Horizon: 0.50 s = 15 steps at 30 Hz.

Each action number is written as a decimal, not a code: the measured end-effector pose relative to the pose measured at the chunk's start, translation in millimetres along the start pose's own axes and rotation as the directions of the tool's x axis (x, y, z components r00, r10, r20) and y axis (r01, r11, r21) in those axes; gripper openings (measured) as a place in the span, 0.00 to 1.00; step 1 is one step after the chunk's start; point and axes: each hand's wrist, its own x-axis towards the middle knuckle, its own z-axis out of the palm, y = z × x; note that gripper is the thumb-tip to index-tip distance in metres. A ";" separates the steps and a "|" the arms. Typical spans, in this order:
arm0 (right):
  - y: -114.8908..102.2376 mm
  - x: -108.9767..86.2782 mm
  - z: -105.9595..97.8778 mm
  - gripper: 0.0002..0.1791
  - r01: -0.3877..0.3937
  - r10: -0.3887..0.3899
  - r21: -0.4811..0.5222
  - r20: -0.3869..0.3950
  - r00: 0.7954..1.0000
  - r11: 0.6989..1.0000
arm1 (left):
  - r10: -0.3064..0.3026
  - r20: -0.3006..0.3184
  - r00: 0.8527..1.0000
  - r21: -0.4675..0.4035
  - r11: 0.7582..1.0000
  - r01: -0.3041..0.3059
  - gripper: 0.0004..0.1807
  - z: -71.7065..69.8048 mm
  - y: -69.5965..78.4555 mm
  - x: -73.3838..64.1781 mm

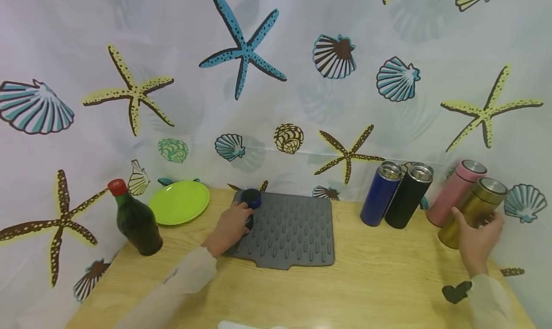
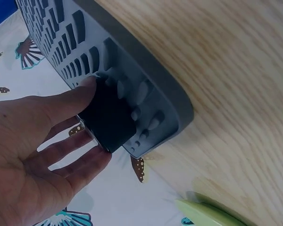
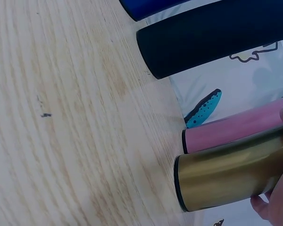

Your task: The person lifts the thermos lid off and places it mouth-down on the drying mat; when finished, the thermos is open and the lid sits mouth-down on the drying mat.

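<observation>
My left hand [image 1: 228, 226] pinches a black flask lid [image 2: 111, 115] between thumb and fingers, at the left side of the grey ridged mat [image 1: 293, 233]. Just behind it on the mat sits a blue lid [image 1: 251, 198]. On the far right, my right hand [image 1: 479, 240] grips a gold flask [image 3: 226, 174] that stands upright on the table. Close behind the gold one is a pink flask [image 1: 450, 197]; both have silver-coloured tops. A blue flask [image 1: 378, 197] and a black flask [image 1: 405, 199] stand side by side to their left, their steel necks uncovered.
A dark green bottle [image 1: 138, 226] with a red cap stands at the left. Behind it, a lime green plate [image 1: 178, 202] leans near the patterned cloth [image 1: 280, 103] at the table's back. Something white [image 1: 235, 325] shows at the front edge of the view.
</observation>
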 end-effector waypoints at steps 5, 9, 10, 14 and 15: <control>3.2 5.1 4.1 0.48 0.009 -0.009 0.004 -0.007 1.000 1.000 | 0.021 -0.047 0.999 -0.001 1.000 -0.021 0.23 -2.4 -1.3 -1.0; 6.0 4.7 5.6 0.47 0.000 0.000 0.004 -0.025 1.000 1.000 | 0.008 -0.029 1.000 0.010 1.000 -0.008 0.23 -0.5 -1.7 -0.2; 6.3 4.0 5.7 0.46 -0.001 0.001 0.008 -0.032 0.999 1.000 | 0.005 -0.013 1.000 0.009 1.000 -0.005 0.23 0.8 -2.1 0.4; 6.1 -0.7 4.9 0.46 0.009 -0.008 0.025 -0.057 0.998 1.000 | 0.011 -0.020 1.000 0.042 0.999 -0.010 0.24 3.2 -2.5 1.5; 6.1 -2.3 4.3 0.46 0.011 -0.009 0.029 -0.060 0.998 1.000 | 0.013 -0.023 1.000 0.050 0.999 -0.012 0.24 3.2 -2.6 2.0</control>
